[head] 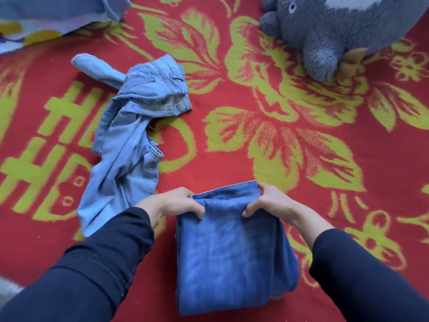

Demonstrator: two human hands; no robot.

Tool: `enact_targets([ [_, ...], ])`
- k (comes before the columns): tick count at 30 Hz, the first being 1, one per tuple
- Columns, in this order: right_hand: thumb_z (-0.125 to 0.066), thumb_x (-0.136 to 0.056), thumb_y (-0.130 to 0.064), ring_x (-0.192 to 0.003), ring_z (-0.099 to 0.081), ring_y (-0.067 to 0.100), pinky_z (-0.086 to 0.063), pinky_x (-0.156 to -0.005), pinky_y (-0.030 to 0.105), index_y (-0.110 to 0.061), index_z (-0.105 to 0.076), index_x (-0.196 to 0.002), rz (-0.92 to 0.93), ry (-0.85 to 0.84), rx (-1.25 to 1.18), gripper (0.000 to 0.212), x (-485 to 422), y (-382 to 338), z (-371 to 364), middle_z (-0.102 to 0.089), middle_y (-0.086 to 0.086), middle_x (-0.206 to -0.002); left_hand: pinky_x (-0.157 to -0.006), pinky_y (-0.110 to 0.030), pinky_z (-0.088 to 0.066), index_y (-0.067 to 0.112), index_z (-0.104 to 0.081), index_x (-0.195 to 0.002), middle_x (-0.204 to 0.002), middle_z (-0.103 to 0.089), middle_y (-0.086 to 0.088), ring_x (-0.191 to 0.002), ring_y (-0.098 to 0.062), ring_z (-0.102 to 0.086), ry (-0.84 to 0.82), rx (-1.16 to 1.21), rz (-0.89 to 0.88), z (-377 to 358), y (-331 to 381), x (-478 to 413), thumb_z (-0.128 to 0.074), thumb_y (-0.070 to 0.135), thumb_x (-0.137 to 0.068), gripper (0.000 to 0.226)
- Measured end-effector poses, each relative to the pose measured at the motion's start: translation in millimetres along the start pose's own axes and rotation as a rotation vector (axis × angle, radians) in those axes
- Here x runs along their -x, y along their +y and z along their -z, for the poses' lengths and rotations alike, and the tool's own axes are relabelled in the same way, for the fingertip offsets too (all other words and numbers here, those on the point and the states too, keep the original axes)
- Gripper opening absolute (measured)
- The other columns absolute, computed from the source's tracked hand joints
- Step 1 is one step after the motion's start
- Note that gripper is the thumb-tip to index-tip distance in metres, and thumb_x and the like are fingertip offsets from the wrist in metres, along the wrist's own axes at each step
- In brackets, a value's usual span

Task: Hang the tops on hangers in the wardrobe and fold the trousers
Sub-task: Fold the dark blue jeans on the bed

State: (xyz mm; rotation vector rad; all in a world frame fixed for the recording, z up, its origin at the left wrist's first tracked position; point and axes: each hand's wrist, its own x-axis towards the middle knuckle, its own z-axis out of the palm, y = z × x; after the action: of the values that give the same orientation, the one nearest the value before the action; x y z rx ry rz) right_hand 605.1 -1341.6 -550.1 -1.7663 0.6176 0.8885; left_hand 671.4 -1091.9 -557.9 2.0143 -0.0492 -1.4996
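Observation:
Dark blue jeans (pixel 229 256) lie folded into a thick rectangle on the red blanket, low in the middle of the view. My left hand (pixel 176 203) grips the far left corner of the fold, fingers curled over the cloth. My right hand (pixel 269 201) grips the far right corner the same way. A second pair, light blue jeans (pixel 130 135), lies crumpled and unfolded to the left, apart from both hands.
A red blanket with a yellow-green flower pattern (pixel 267 140) covers the whole surface. A grey plush toy (pixel 325 33) sits at the top right. Light blue fabric over patterned bedding (pixel 53 12) is at the top left.

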Motion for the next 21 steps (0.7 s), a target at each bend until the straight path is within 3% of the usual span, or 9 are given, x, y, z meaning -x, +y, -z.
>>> enact_targets([
  [7,-0.083,-0.046,-0.031,-0.087,-0.068,0.003,-0.054,-0.081,0.031,-0.03,-0.065,-0.096,0.209,-0.018,0.257,0.054,76.5,-7.0,-29.1,-0.073,-0.016,-0.091,-0.059,-0.027,-0.043,0.014,-0.061,-0.084,-0.067,-0.055,0.009,-0.062,-0.008,-0.049,0.282,0.058,-0.16,-49.9,-39.4,97.6,-0.073,0.035,-0.054,0.039],
  [10,-0.083,-0.046,-0.034,-0.082,-0.065,-0.006,-0.051,-0.073,0.02,-0.037,-0.065,-0.091,0.349,0.019,0.438,0.049,112.7,-23.9,-50.8,-0.071,-0.022,-0.086,-0.061,-0.024,-0.046,0.023,-0.064,-0.085,-0.072,-0.061,0.011,-0.065,-0.007,-0.054,0.377,0.07,-0.205,-68.8,-56.0,148.7,-0.079,0.029,-0.06,0.03],
  [11,-0.083,-0.046,-0.033,-0.081,-0.064,-0.005,-0.05,-0.071,0.019,-0.037,-0.064,-0.09,0.403,0.035,0.488,0.048,124.4,-29.2,-60.4,-0.071,-0.022,-0.084,-0.064,-0.026,-0.046,0.026,-0.064,-0.088,-0.077,-0.062,0.011,-0.069,-0.007,-0.056,0.426,0.055,-0.218,-75.3,-63.4,166.4,-0.08,0.028,-0.061,0.031],
  [14,-0.075,-0.05,-0.034,-0.088,-0.059,0.019,-0.049,-0.079,0.037,-0.027,-0.06,-0.094,0.554,0.045,0.601,0.047,159.4,-41.9,-98.5,-0.068,-0.009,-0.082,-0.078,-0.03,-0.045,0.03,-0.06,-0.102,-0.097,-0.057,0.01,-0.088,-0.012,-0.056,0.626,-0.022,-0.223,-95.4,-92.6,221.7,-0.077,0.032,-0.064,0.041],
  [16,-0.068,-0.051,-0.036,-0.086,-0.049,0.021,-0.045,-0.08,0.042,-0.025,-0.055,-0.095,0.659,0.053,0.663,0.047,181.0,-48.4,-131.6,-0.063,-0.007,-0.08,-0.079,-0.033,-0.045,0.031,-0.058,-0.104,-0.1,-0.052,0.009,-0.091,-0.016,-0.056,0.743,-0.024,-0.209,-105.6,-117.7,260.9,-0.074,0.034,-0.065,0.042],
  [19,-0.069,-0.052,-0.028,-0.086,-0.043,0.017,-0.046,-0.079,0.036,-0.037,-0.048,-0.122,0.782,0.019,0.681,0.074,212.0,-63.6,-193.5,-0.064,-0.01,-0.086,-0.079,-0.036,-0.048,0.033,-0.057,-0.102,-0.098,-0.049,0.009,-0.09,-0.017,-0.056,0.855,0.047,-0.176,-114.2,-163.7,320.6,-0.07,0.034,-0.066,0.038],
  [21,-0.074,-0.054,-0.028,-0.093,-0.046,0.015,-0.045,-0.081,0.031,-0.053,-0.026,-0.138,0.804,-0.07,0.699,0.1,229.7,-79.7,-239.9,-0.063,-0.011,-0.095,-0.078,-0.033,-0.047,0.031,-0.059,-0.104,-0.099,-0.049,0.008,-0.09,-0.017,-0.056,0.925,0.085,-0.135,-118.0,-200.1,359.7,-0.072,0.028,-0.068,0.038],
])
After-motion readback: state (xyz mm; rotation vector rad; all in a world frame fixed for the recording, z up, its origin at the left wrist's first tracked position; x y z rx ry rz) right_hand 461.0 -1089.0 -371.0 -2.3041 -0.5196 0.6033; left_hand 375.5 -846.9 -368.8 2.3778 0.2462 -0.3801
